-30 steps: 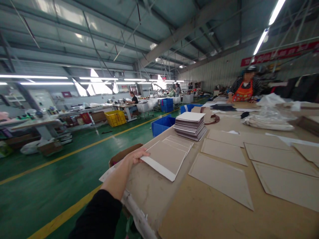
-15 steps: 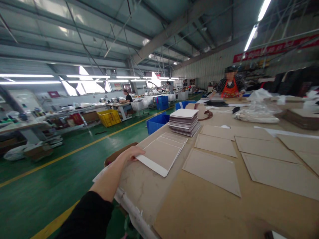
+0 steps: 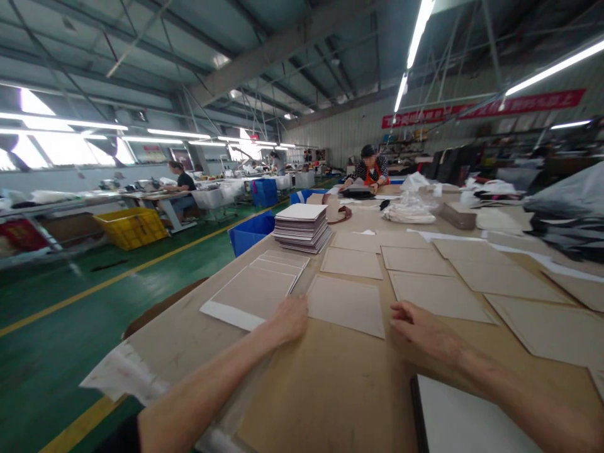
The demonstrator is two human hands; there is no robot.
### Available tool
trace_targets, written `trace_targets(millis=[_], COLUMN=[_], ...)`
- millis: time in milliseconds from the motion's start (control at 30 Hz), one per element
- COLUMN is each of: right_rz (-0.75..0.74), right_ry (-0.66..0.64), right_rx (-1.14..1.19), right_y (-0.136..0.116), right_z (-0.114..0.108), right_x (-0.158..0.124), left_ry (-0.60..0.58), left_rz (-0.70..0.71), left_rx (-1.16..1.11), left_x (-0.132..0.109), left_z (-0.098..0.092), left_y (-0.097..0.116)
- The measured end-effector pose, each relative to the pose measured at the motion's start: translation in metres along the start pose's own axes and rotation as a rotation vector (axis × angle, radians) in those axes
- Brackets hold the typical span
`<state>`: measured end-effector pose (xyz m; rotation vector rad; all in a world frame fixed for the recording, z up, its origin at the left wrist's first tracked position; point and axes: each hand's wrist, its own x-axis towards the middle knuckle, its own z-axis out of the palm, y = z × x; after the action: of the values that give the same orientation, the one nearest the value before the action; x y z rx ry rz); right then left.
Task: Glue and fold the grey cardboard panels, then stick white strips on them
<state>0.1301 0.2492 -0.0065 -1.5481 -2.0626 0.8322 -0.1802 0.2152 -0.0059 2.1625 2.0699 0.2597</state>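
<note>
In the middle of the table lies a flat beige board panel [image 3: 348,304]. My left hand [image 3: 289,319] is at its left edge, back of the hand toward me; the fingers are mostly hidden, so a grip cannot be made out. Just off the panel's right edge, my right hand [image 3: 415,324] has loosely bent, slightly parted fingers with nothing seen in them. Beyond my left hand is a low pile of beige panels [image 3: 255,286] with a white strip along the near edge. Behind that pile rises a tall stack of boards [image 3: 302,228].
Rows of beige panels [image 3: 436,296] cover the right side. A white-topped, dark-edged stack [image 3: 465,418] stands under my right forearm. Clear plastic bags [image 3: 410,204] lie farther back. A co-worker in an orange apron [image 3: 370,173] leans over the far end. Blue bins [image 3: 252,233] stand by the left edge.
My left hand has left the low pile and moved right to the middle panel. My right hand has come into view. The camera has turned right; the co-worker now leans lower.
</note>
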Motion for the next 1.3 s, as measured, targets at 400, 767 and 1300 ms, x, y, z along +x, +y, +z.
trace_targets(millis=[400, 767, 1300], right_rz=[-0.066, -0.381, -0.039], right_ry=[-0.018, 0.028, 0.403], right_rx=[-0.116, -0.544, 0.645], right_y=[-0.004, -0.070, -0.046], right_z=[0.038, 0.044, -0.063], right_x=[0.013, -0.001, -0.076], left_ry=[0.115, 0.166, 0.388], left_rz=[-0.191, -0.404, -0.067], left_rx=[-0.271, -0.963, -1.227], left_x=[0.003, 0.002, -0.052], left_z=[-0.004, -0.018, -0.039], left_y=[-0.011, 0.015, 0.080])
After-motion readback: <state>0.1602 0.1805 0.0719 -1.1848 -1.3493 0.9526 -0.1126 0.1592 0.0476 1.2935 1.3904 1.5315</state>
